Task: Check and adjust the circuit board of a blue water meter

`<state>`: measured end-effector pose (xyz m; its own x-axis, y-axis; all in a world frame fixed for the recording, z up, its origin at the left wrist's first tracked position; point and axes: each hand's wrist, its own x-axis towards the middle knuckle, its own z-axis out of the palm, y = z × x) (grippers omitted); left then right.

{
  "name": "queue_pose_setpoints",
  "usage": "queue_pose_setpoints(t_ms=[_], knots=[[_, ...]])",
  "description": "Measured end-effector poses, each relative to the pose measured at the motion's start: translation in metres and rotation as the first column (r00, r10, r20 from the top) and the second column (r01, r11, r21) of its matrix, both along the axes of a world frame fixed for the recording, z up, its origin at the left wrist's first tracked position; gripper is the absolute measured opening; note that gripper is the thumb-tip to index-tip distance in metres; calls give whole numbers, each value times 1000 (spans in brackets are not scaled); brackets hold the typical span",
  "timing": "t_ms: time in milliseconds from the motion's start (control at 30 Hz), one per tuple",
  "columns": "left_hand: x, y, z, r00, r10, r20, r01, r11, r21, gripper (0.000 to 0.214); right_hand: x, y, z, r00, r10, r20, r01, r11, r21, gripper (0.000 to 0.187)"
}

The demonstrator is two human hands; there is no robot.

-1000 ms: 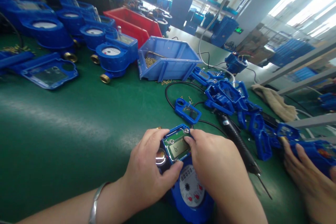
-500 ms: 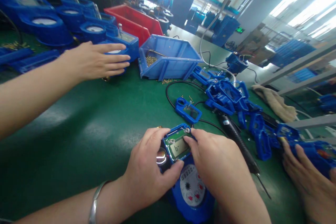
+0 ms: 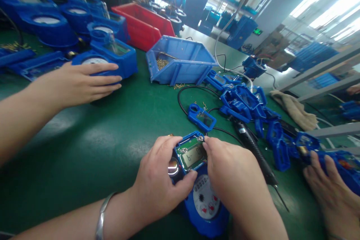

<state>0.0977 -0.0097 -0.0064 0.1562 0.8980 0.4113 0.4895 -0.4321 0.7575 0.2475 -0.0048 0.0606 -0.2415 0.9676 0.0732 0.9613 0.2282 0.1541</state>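
Blue plastic is everywhere on the green mat (image 3: 98,146). In the head view the meter (image 3: 204,204) lies near the bottom edge, dial up, just in front of the person. The left hand (image 3: 159,182) wraps its left side, with the fingers curled round the housing and the thumb pressed at the lower edge of the board (image 3: 192,156) — a grip that seems meant to keep the round body from sliding. The right hand (image 3: 234,180) covers the other side, its fingertips pinching the board's upper right corner beside a small screw (image 3: 200,138). The display shows between the two hands, so neither hides it.

A screwdriver (image 3: 251,148) lies just right of the meter, tip towards the person — probably parked there to be close at hand. Past it sits a heap of covers (image 3: 244,101), with a loose cover (image 3: 201,117) nearer. The bin (image 3: 182,71) of brass screws stands farther back, its low front facing the person.

At left a co-worker's hand (image 3: 74,84) rests flat on a second meter (image 3: 112,54). Another's hand (image 3: 333,195) shows at lower right.
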Motion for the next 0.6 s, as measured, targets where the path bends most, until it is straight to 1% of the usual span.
queue_pose_setpoints(t_ms=[133, 267, 333, 433, 500, 533, 567, 600], knots=[[0, 0, 0, 1000, 4, 11, -4, 1000, -10, 39, 0, 1, 3, 1000, -10, 10, 11, 1000, -27, 30], [0, 0, 0, 1000, 4, 10, -4, 1000, -1, 39, -5, 2, 2, 999, -41, 7, 41, 999, -7, 28], [0, -1, -1, 1000, 6, 9, -6, 1000, -2, 40, -7, 0, -3, 999, -45, 4, 45, 999, 9, 28], [0, -1, -1, 1000, 6, 7, -6, 1000, -10, 41, -1, -8, -19, 999, -35, -5, 35, 998, 50, 28], [0, -1, -2, 1000, 7, 9, -7, 1000, -11, 41, 20, -17, -31, 999, -13, -47, 20, 989, 144, 32], [1, -1, -2, 1000, 5, 9, -5, 1000, -9, 41, 37, -23, -35, 996, 0, -84, 19, 972, 233, 35], [1, -1, -2, 1000, 5, 9, -4, 1000, -7, 41, 60, -27, -37, 992, 34, -120, 7, 946, 323, 39], [1, -1, -2, 1000, 4, 9, -4, 1000, -4, 41, 88, -32, -38, 991, 37, -129, 10, 938, 348, 43]])
